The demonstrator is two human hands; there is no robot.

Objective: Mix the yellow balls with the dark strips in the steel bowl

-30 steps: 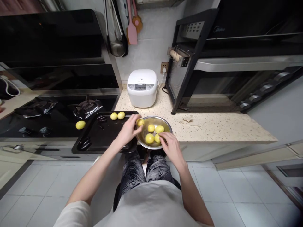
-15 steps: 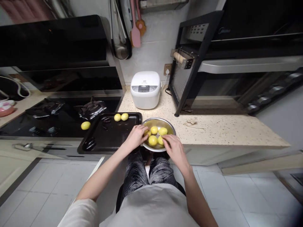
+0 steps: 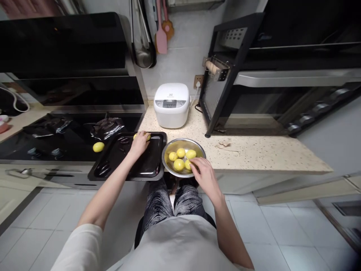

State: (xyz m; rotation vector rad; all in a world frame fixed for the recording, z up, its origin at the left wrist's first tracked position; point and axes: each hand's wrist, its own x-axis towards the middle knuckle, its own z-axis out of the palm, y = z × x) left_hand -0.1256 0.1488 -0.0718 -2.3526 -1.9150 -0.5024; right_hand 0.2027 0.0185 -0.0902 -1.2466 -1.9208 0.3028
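Note:
My left hand is over the black baking tray, fingers curled over a lemon near the tray's back edge. Part of a second lemon shows beside those fingers; the rest of it is hidden. At the metal bowl, my right hand has its fingertips closed on a lemon, which they partly cover. Several other lemons lie in the bowl. Dark, glossy shapes that look like peppers or small eggplants are on the tray.
A single lemon sits on the black gas stove, left of the tray. Behind the bowl stands a white rice cooker. An oven in a dark rack is at the right, with a brown scrap on the counter before it.
My left hand has left the bowl and moved left to the lemons at the back of the tray. My right hand stays at the same lemon. The whole view has shifted slightly.

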